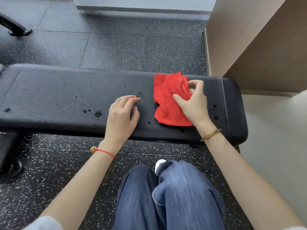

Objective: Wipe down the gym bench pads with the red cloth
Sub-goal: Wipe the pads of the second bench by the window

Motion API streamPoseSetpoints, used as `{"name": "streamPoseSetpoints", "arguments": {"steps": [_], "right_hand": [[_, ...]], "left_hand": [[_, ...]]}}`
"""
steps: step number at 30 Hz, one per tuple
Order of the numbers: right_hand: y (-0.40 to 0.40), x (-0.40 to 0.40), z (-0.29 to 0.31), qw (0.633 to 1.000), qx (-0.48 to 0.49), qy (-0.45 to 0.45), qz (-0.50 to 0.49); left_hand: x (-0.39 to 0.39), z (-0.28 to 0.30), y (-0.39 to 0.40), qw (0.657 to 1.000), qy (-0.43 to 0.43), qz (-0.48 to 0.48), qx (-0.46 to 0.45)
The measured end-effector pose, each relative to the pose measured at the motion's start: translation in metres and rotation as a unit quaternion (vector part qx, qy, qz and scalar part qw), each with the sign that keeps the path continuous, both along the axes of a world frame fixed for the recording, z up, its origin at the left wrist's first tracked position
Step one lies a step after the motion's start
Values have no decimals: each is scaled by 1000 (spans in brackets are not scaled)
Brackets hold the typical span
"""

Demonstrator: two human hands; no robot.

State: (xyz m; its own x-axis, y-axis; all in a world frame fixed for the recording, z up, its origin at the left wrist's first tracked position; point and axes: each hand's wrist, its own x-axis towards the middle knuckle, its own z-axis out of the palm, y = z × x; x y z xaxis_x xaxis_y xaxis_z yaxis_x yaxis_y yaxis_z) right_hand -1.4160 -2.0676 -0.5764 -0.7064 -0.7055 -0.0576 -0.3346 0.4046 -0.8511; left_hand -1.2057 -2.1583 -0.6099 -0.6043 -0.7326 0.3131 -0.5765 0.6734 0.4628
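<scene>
Two hands were out over the bench pad (pixel 49 90) at that point, and only one was doing anything useful. My right hand (pixel 192 103) sat on the right edge of the red cloth (pixel 167 100), fingers half curled, with the thumb lying across the fabric and the fingertips pinching at the folded edge farthest from me. So it had a loose hold on the cloth, not a proper fistful. My left hand (pixel 121 117) was empty, fingers relaxed and slightly spread, resting on or just above the bare pad near the cloth's left edge, not touching it as far as I could tell.

The cloth lay mostly flat near the right end of the pad, spreading left from under my right hand toward my left one. The pad's long axis ran left to right across in front of me, and nearly all of its length stretched away past my left hand. That's where the dark wet spots (pixel 98 113) were, scattered beyond my left hand, plus a few under and just right of my right wrist.

My guess was the wipe needed to go leftward along that length, with the right hand being the obvious one to push since it already had the cloth.
</scene>
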Motion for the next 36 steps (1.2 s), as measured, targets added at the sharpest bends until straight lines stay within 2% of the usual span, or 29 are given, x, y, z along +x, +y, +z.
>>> {"name": "streamPoseSetpoints", "arguments": {"steps": [2,4,6,9,12,17,21,24,27,31,36], "right_hand": [[8,1,-12,992,6,128,15],[13,4,-19,955,36,294,17],[7,8,-21,920,62,386,35],[-8,13,-24,919,132,341,149],[-14,26,-31,906,193,328,186],[25,50,-39,887,151,378,217],[54,25,-43,898,170,375,154],[27,4,-37,912,213,335,100],[-11,23,-36,919,212,308,127],[0,60,-43,901,165,351,193],[41,29,-45,907,152,370,133]], "left_hand": [[1,-12,-2,1000,22,-1,-18],[2,-20,-3,999,39,-2,-30],[3,-26,-4,998,46,-3,-40],[4,-29,-6,997,50,-5,-51],[4,-28,-5,998,44,-4,-47],[6,-31,-7,998,43,-5,-45],[7,-34,-8,998,44,-9,-47],[7,-33,-7,998,39,-5,-47],[6,-34,-7,998,43,0,-48],[6,-34,-8,998,45,-1,-52],[6,-36,-9,997,47,-6,-56]]}}
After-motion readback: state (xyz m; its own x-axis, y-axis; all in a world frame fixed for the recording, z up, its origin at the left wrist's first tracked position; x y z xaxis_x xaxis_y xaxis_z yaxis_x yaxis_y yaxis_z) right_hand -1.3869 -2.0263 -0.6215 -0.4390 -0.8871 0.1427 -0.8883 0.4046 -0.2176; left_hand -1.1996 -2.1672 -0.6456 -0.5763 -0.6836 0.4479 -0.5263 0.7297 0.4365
